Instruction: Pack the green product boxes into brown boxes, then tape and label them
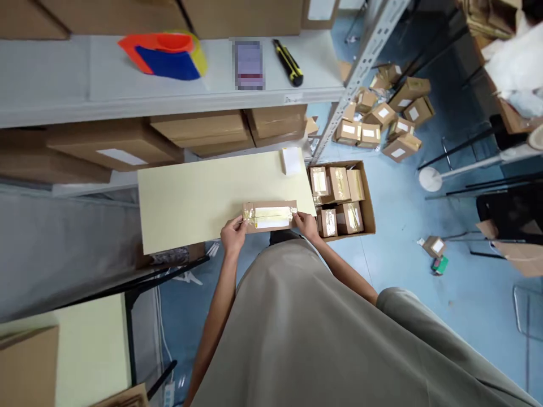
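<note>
A small cardboard box [250,226] with a white label and shiny tape sits at the front edge of a pale yellow tabletop [190,198]. At its left end, my left hand [233,234] grips the box with the fingers around the side. My right hand [306,225] pinches the opposite end. Both thumbs lie close to the taped ends. Toward the back right corner of the tabletop rests a stack of white labels [291,161].
On the shelf [106,96] lie a tape dispenser [169,56], a blurred purple packet [249,65] and a box cutter [288,62]. An open carton [370,198] of taped boxes stands right of the table. Several boxes [382,116] lie on the floor beyond the metal post [352,85].
</note>
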Action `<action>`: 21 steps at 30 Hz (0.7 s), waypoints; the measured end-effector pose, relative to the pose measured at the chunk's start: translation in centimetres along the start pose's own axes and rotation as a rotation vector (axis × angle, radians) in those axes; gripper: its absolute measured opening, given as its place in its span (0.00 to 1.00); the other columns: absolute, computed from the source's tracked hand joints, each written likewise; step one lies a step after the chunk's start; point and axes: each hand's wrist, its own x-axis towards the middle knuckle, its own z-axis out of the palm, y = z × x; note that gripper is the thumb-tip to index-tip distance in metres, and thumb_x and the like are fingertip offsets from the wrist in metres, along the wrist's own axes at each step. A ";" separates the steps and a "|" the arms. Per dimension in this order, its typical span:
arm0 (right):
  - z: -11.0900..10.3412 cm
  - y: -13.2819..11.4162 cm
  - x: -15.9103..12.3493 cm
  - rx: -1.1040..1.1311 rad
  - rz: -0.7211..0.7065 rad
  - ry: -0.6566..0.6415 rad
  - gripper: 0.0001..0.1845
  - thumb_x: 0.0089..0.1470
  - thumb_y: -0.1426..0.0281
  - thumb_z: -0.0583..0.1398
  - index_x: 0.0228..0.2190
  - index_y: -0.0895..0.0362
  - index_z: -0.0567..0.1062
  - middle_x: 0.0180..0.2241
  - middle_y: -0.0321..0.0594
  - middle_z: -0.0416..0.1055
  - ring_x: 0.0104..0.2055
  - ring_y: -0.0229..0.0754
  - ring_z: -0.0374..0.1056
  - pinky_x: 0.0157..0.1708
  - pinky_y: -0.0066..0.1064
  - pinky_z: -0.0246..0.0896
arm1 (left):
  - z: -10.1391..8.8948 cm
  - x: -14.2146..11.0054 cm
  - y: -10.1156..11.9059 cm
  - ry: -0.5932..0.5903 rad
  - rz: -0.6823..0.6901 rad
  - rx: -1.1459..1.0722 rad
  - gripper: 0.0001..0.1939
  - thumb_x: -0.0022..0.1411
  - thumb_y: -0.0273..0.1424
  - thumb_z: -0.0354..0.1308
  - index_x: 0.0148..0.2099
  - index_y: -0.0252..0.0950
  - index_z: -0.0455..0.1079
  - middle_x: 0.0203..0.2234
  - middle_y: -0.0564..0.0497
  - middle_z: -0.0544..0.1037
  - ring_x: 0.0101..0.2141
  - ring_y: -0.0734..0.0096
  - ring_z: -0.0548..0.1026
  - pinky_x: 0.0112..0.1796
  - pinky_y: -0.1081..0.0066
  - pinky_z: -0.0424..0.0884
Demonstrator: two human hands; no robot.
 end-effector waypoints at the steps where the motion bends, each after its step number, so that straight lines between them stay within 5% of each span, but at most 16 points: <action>1: -0.5 0.9 -0.8 0.025 0.035 0.028 0.37 0.72 0.37 0.47 0.24 0.51 0.70 0.25 0.39 0.74 0.31 0.45 0.69 0.34 0.30 0.61 | 0.4 -0.3 1.0 -0.029 0.044 0.023 0.16 0.66 0.36 0.65 0.54 0.42 0.86 0.53 0.44 0.89 0.52 0.49 0.88 0.58 0.55 0.82; 6: -4.0 5.8 -5.0 0.224 0.210 0.255 0.38 0.67 0.34 0.48 0.25 0.51 0.71 0.25 0.41 0.74 0.33 0.48 0.72 0.34 0.32 0.67 | 5.8 -1.1 8.2 -0.255 0.355 0.153 0.16 0.71 0.35 0.63 0.57 0.44 0.86 0.54 0.44 0.85 0.53 0.50 0.87 0.58 0.58 0.81; 13: -9.1 11.9 -11.4 0.545 0.374 0.667 0.40 0.65 0.39 0.55 0.50 0.62 0.83 0.47 0.54 0.86 0.48 0.57 0.82 0.44 0.41 0.81 | 19.3 -3.2 18.0 -0.648 0.774 0.229 0.23 0.73 0.27 0.59 0.65 0.41 0.82 0.53 0.42 0.82 0.56 0.52 0.82 0.60 0.62 0.77; 18: -9.3 16.4 -12.8 0.605 0.453 0.798 0.42 0.65 0.41 0.56 0.57 0.65 0.81 0.51 0.57 0.85 0.53 0.58 0.82 0.48 0.44 0.84 | 27.4 -4.5 19.9 -0.841 0.862 0.264 0.27 0.72 0.23 0.56 0.68 0.39 0.80 0.58 0.41 0.83 0.60 0.49 0.81 0.66 0.55 0.75; 21: -8.0 18.9 -12.1 0.605 0.544 0.804 0.44 0.62 0.43 0.57 0.61 0.65 0.79 0.55 0.60 0.83 0.56 0.58 0.82 0.53 0.47 0.83 | 28.7 -4.0 18.1 -0.950 0.778 0.350 0.30 0.69 0.20 0.55 0.70 0.36 0.79 0.69 0.41 0.78 0.71 0.46 0.74 0.73 0.51 0.69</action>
